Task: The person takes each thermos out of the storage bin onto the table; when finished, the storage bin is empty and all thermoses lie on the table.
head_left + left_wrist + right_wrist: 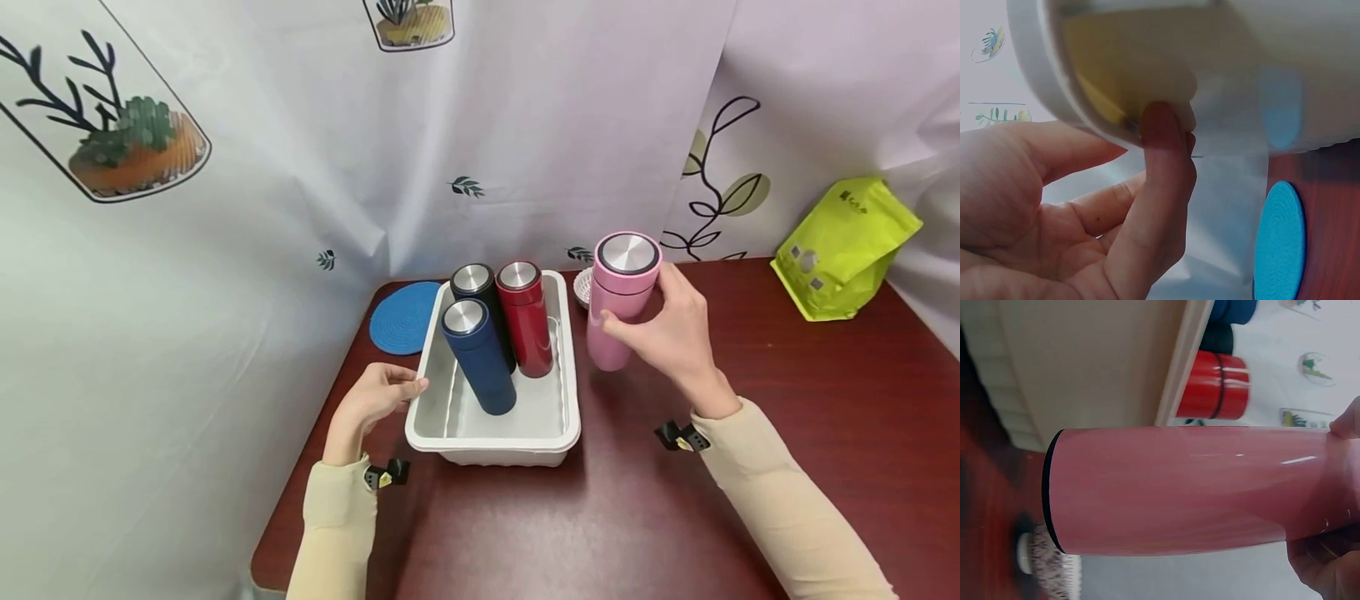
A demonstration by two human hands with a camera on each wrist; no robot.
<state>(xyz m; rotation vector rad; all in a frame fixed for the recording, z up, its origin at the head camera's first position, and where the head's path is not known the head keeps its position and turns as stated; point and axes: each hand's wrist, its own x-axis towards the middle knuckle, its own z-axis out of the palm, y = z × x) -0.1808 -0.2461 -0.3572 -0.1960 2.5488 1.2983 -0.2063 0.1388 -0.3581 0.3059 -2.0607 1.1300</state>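
Note:
My left hand [375, 402] pinches the left rim of a white plastic tub [495, 445]; in the left wrist view the thumb and fingers [1166, 169] hold its edge. Inside the tub stand a blue thermos [482, 365], a black thermos [491, 293] partly hidden behind it, and a red thermos [531, 329]. All have silver lid tops. To the right of the tub, my right hand [675, 329] grips a pink thermos [618, 304] around its upper part. The pink thermos is upright, and the right wrist view shows its base raised off the table.
A round blue woven mat [401, 321] lies left of the tub. Behind the pink thermos, a small white basket [582, 287] is partly hidden. A lime-green bag [843, 250] stands at the back right of the dark red table [787, 375]. Patterned white sheeting [525, 125] hangs behind.

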